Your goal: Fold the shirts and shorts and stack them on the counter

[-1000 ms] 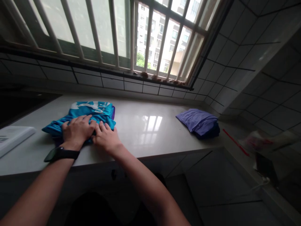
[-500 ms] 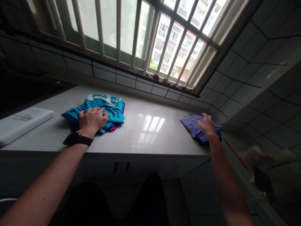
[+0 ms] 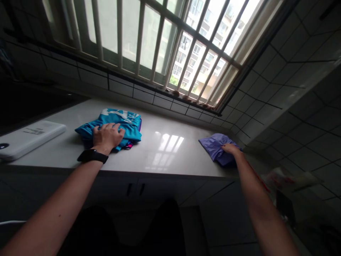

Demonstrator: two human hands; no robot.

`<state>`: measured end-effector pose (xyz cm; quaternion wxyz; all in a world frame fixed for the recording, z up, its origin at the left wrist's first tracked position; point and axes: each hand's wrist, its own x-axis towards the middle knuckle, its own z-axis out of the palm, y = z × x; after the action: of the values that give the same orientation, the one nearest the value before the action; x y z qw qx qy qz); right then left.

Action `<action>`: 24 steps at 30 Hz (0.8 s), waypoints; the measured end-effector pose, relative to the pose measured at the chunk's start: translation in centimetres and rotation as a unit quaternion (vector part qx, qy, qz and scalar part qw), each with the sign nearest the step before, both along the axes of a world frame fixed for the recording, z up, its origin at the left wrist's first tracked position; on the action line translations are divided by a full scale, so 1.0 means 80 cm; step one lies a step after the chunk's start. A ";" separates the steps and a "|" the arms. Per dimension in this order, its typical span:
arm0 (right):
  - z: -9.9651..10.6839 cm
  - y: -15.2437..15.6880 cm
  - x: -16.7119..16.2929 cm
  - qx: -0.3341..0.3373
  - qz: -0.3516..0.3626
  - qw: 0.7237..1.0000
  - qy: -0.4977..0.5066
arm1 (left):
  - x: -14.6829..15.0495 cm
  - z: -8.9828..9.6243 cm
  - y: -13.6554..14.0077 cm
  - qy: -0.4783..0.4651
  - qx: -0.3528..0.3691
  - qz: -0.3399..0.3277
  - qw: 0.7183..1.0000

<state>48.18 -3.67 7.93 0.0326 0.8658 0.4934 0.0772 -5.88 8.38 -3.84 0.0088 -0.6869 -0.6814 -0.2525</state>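
A teal garment point(image 3: 130, 129) with white lettering lies folded on the white counter, on top of darker and purple cloth whose edges stick out. My left hand point(image 3: 108, 137), a black watch at its wrist, rests on the garment with its fingers slightly curved and apart. On the counter's right part sits a purple piece of clothing point(image 3: 213, 147), with darker blue fabric beneath it. My right hand point(image 3: 231, 148) pinches the purple clothing near its right side. The folds hide some of those fingertips.
A flat white box-like device point(image 3: 34, 137) lies on the counter point(image 3: 165, 156) at the left, beside a dark hob surface point(image 3: 34, 103). Plastic bags point(image 3: 285, 179) sit at the far right. A barred window point(image 3: 149, 46) rises behind; dark cabinet doors are below the front edge.
My right hand has gone from lying on the purple clothing with fingers spread to pinching it, and the fabric now bunches up. My left hand stays on the teal garment. The view has shifted slightly.
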 end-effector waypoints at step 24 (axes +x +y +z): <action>0.102 0.043 -0.220 0.217 0.179 0.960 -0.016 | -0.001 0.002 -0.010 0.002 0.006 -0.006 1.000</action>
<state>30.62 -0.26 16.09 -0.1621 0.7480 0.6115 0.2006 -5.95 7.59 -3.70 0.0128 -0.6914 -0.6759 -0.2548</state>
